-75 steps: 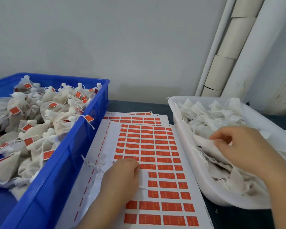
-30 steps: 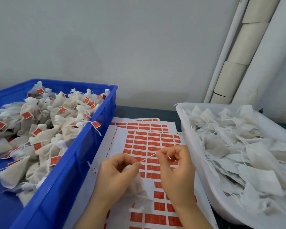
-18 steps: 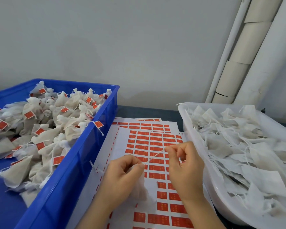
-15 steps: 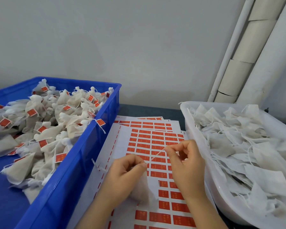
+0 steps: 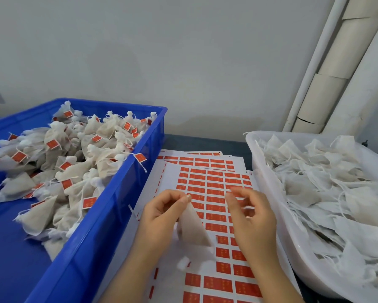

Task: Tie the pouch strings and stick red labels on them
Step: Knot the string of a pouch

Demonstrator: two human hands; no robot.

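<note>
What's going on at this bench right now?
A person is working on one pouch above the sheet of red labels. The left hand pinches the pouch's top. The right hand is beside it with fingers curled, too blurred to tell whether it holds the string. The blue crate holds tied, labelled pouches. The white tub holds unlabelled ones.

Open corridor runs near to far over the label sheets, bounded left by the blue crate and right by the white tub. One red tag overhangs the crate rim. The left hand, gripping a pouch, and the right hand occupy the near stretch. The far stretch is open up to the wall.
</note>
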